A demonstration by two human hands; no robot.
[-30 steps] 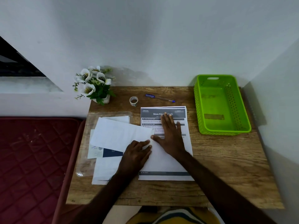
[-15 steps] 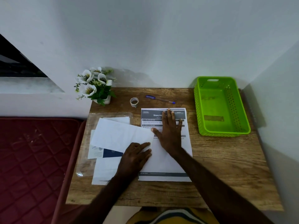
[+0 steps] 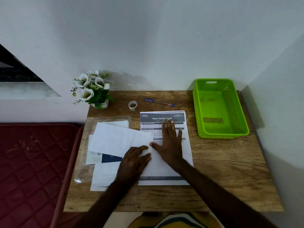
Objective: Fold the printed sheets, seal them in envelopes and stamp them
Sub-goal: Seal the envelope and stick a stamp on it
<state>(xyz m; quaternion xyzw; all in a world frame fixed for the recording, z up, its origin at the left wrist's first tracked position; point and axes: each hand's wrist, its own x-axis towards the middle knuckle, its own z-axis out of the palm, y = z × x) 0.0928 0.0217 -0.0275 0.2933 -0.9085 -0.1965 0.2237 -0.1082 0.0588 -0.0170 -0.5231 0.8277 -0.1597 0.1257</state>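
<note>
Your printed sheet [image 3: 166, 168] lies at the middle of the desk [image 3: 227, 170], long axis running away from you, heading at the far end. Both hands lie flat on it, fingers straight: left hand [image 3: 134, 159], right hand [image 3: 169, 143]. One green basket [image 3: 199, 112] sits right of the sheet, one pen [image 3: 159, 102] beyond it.

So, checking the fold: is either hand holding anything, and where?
Neither grips. The left hand and right hand press flat on the sheet, mid-page.

Setting: home room, likely a bedroom. Evidence: quilted dark-red mattress [image 3: 29, 162] beside small wood-grain worktop [image 3: 230, 170]; white artificial flowers in small pot [image 3: 92, 88]; plain painted walls.
</note>
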